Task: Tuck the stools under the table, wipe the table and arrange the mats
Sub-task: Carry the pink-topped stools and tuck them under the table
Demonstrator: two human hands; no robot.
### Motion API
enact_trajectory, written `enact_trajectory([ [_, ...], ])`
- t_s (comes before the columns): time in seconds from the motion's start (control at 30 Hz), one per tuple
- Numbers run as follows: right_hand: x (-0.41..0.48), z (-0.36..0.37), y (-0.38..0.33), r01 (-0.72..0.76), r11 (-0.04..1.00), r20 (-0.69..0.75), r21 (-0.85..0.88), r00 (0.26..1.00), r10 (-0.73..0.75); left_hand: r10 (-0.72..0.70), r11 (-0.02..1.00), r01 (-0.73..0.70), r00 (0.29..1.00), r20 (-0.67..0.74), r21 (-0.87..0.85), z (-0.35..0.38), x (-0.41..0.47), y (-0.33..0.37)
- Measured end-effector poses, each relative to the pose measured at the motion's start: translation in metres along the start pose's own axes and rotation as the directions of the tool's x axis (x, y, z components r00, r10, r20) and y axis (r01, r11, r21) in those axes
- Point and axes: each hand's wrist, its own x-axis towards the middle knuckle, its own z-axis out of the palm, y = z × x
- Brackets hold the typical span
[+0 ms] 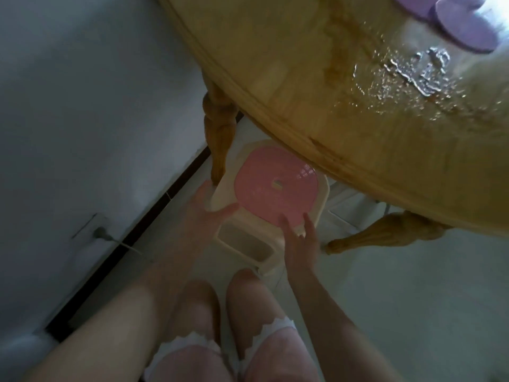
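A cream plastic stool (245, 241) with a round pink seat stands on the floor, its far side under the rim of the round wooden table (275, 64). My left hand (209, 210) lies spread against the stool's left edge, fingers apart. My right hand (300, 244) rests on the stool's near right edge, fingers extended onto the pink seat. Neither hand is closed around it. The tabletop carries a wet, shiny spill (413, 75) and brownish smears. Purple mats (457, 26) lie at the table's far right.
Two carved wooden table legs flank the stool, one at the left (219, 128) and one at the right (385, 230). A white wall with a dark skirting strip (154, 210) runs along the left. My knees (220, 312) are just behind the stool on the pale tiled floor.
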Motion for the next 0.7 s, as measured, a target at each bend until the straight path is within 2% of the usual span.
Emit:
enact_trajectory([
  [0.13, -0.045, -0.007, -0.048, 0.032, 0.996, 0.07, -0.081, 0.997, -0.026, -0.003, 0.999, 0.001, 0.999, -0.042, -0.041, -0.023, -0.042, 0.043],
  [0.2, -0.067, -0.012, -0.08, 0.095, 0.991, 0.102, -0.089, 0.991, -0.086, 0.027, 0.997, -0.033, 0.996, -0.086, -0.063, -0.035, -0.064, 0.073],
  [0.5, -0.143, -0.036, -0.218, 0.197, 0.979, 0.158, 0.051, 0.966, -0.203, 0.225, 0.965, -0.244, 0.958, -0.179, -0.091, -0.074, -0.143, 0.212],
  [0.7, -0.16, -0.075, -0.299, 0.279, 0.943, 0.172, 0.182, 0.935, -0.31, 0.318, 0.935, -0.337, 0.935, -0.158, -0.111, -0.061, -0.179, 0.3],
])
